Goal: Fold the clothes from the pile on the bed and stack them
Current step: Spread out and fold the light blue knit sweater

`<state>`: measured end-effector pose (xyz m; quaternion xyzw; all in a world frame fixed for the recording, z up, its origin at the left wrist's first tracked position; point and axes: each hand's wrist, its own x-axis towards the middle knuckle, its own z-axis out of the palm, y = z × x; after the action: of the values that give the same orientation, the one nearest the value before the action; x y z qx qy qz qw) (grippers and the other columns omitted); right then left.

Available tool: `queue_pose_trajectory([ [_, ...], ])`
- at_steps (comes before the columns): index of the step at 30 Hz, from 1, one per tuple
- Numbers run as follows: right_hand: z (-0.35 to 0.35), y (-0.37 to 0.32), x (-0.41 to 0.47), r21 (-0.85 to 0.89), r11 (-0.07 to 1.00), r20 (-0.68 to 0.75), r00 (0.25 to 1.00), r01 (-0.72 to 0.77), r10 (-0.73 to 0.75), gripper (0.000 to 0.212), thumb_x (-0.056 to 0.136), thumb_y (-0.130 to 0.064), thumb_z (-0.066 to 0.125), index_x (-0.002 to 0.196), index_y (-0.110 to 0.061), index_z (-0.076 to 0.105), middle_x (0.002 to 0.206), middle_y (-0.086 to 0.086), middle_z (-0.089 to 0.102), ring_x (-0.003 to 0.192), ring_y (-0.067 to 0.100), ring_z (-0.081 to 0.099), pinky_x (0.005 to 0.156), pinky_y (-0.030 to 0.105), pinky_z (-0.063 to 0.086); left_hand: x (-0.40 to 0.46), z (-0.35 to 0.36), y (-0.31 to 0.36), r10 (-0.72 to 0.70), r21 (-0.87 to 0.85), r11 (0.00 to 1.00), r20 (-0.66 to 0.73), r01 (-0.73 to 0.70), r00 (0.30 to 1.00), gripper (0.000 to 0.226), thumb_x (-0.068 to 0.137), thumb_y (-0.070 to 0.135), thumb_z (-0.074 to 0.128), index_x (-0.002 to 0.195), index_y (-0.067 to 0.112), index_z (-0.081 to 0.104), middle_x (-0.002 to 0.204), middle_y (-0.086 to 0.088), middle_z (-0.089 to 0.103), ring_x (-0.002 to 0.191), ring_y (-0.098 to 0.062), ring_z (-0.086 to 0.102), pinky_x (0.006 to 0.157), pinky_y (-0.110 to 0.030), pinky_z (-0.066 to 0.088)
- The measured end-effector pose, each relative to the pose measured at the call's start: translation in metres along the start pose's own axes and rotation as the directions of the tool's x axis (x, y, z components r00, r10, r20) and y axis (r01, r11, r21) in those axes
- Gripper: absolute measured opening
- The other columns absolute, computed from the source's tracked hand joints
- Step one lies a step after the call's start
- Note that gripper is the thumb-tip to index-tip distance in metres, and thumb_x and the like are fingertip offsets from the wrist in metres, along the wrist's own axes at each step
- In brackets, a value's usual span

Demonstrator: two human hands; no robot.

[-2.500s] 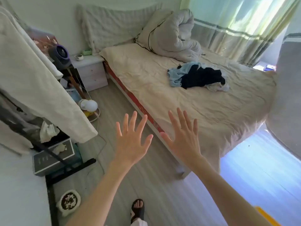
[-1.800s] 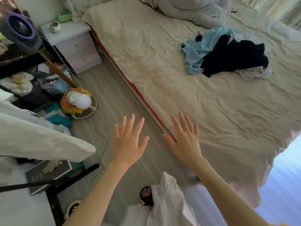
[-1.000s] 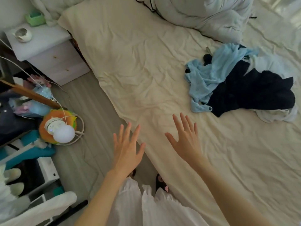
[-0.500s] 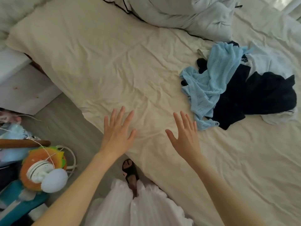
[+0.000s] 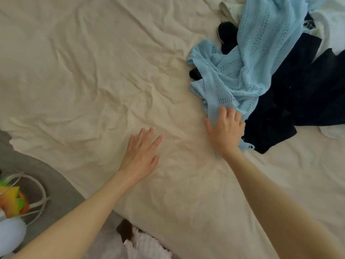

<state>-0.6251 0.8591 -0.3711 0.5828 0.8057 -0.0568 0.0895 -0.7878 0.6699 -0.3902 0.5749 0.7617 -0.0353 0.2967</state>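
Note:
The pile of clothes lies on the cream bed sheet (image 5: pixel 93 71) at the upper right. On top is a light blue knit garment (image 5: pixel 242 68), over a dark navy garment (image 5: pixel 298 86), with white clothes (image 5: pixel 330 21) behind. My right hand (image 5: pixel 225 130) is on the near ribbed hem of the blue knit, fingers curled over it and the thumb on its left side. My left hand (image 5: pixel 142 150) is flat with spread fingers on or just above the bare sheet, well left of the pile.
The bed's edge runs diagonally at lower left, with grey floor (image 5: pixel 37 169) beyond it. On the floor sit a colourful object (image 5: pixel 13 200) with a white cable loop and a white globe (image 5: pixel 11 234). My white skirt (image 5: pixel 145 245) shows at the bottom.
I have leaned in over the bed. My right hand has reached forward onto the blue knit's hem and closed on it. My left hand moved from the bed's edge onto the sheet.

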Motion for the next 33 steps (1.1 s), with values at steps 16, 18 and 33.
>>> queue_pose_trajectory([
  [16, -0.001, -0.027, -0.047, 0.697, 0.711, -0.056, 0.981, -0.093, 0.184, 0.018, 0.096, -0.011, 0.05, 0.081, -0.006, 0.059, 0.067, -0.011, 0.04, 0.071, 0.014, 0.039, 0.066, 0.028, 0.03, 0.013, -0.015, 0.003, -0.011, -0.108, 0.994, 0.202, 0.033, 0.979, 0.059, 0.097, 0.03, 0.04, 0.15, 0.023, 0.015, 0.159, -0.006, -0.001, 0.145, -0.025, 0.005, 0.116, -0.039, 0.015],
  [18, -0.019, -0.037, -0.067, 0.768, 0.633, -0.016, 0.986, -0.095, 0.167, 0.022, 0.096, -0.01, 0.051, 0.074, -0.016, 0.053, 0.066, -0.012, 0.039, 0.068, 0.009, 0.037, 0.066, 0.026, 0.033, 0.004, -0.038, 0.01, 0.015, -0.248, 0.969, 0.102, 0.011, 0.995, 0.059, 0.096, 0.024, 0.043, 0.149, 0.02, 0.017, 0.158, -0.009, 0.005, 0.144, -0.024, 0.013, 0.113, -0.036, 0.022],
  [33, -0.235, -0.104, -0.174, 0.905, 0.341, -0.115, 0.919, 0.254, -0.377, 0.046, 0.092, -0.003, 0.054, 0.068, -0.042, 0.058, 0.067, -0.012, 0.05, 0.064, 0.001, 0.046, 0.067, 0.017, 0.037, -0.118, -0.211, 0.03, 0.245, -0.394, 0.773, -0.538, -0.498, 0.807, 0.021, 0.084, 0.007, 0.065, 0.103, 0.0, 0.066, 0.104, -0.016, 0.067, 0.098, -0.029, 0.061, 0.092, -0.028, 0.042],
])
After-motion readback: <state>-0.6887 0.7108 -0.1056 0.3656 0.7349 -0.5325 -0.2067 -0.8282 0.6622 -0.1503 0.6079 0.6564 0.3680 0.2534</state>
